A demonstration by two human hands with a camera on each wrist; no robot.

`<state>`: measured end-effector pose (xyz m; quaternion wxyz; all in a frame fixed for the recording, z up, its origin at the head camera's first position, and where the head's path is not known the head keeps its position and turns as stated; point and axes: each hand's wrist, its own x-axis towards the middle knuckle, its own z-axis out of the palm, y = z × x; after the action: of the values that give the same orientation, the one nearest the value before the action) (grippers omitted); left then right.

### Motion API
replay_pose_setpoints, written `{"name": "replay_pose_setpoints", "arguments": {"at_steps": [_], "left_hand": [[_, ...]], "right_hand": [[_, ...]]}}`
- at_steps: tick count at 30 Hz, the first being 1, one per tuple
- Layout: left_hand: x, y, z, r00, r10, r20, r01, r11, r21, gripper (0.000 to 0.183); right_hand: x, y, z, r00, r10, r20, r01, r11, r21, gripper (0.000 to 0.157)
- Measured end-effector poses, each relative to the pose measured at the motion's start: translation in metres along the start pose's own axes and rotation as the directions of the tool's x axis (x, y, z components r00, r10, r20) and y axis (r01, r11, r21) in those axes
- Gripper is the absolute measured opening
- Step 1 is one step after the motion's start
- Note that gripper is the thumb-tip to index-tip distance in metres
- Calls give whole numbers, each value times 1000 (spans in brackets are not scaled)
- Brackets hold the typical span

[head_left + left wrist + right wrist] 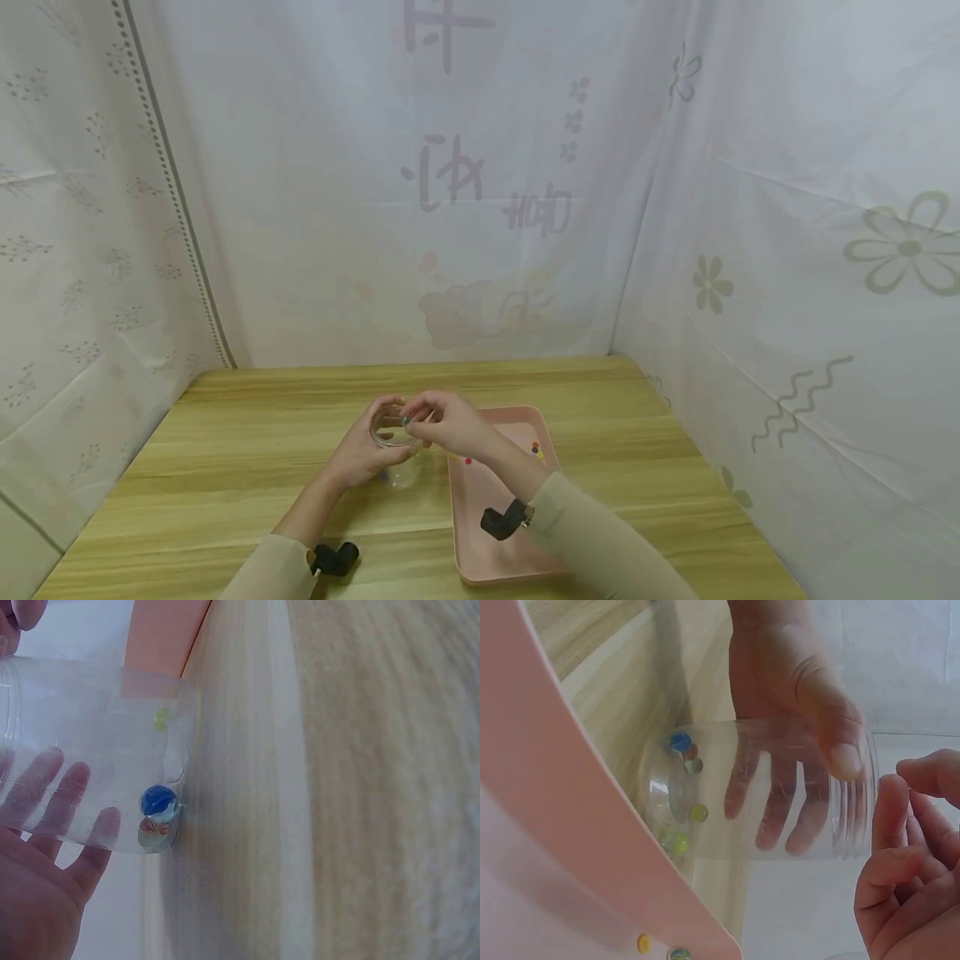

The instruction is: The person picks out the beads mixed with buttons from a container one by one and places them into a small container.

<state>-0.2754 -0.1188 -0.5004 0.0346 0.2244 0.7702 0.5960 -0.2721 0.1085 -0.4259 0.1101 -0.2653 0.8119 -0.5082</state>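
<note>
My left hand (367,450) grips a clear plastic jar (780,799) round its upper side, thumb near the threaded mouth. The jar stands on the table with several marbles at its bottom, among them a blue marble (158,800) and a yellow-green marble (698,813). Right over the mouth, my right hand (453,429) pinches a small blue-green marble (406,421) between thumb and fingertips. In the right wrist view, the fingers of that hand hide the marble.
A pink tray (472,567) lies on the wood-grained table (225,467), just right of the jar and under my right forearm. Inside it are small coloured pieces, including a red one (468,461) and a yellow one (643,943). Patterned white curtains (300,208) enclose the table.
</note>
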Motion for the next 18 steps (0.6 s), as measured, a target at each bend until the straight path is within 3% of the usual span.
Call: {"name": "replay_pose_setpoints", "arguments": {"at_steps": [18], "left_hand": [[1, 1, 2, 1000, -6, 1, 6, 1000, -8, 80]], "right_hand": [[-3, 1, 4, 1000, 28, -11, -29, 999, -39, 20]]}}
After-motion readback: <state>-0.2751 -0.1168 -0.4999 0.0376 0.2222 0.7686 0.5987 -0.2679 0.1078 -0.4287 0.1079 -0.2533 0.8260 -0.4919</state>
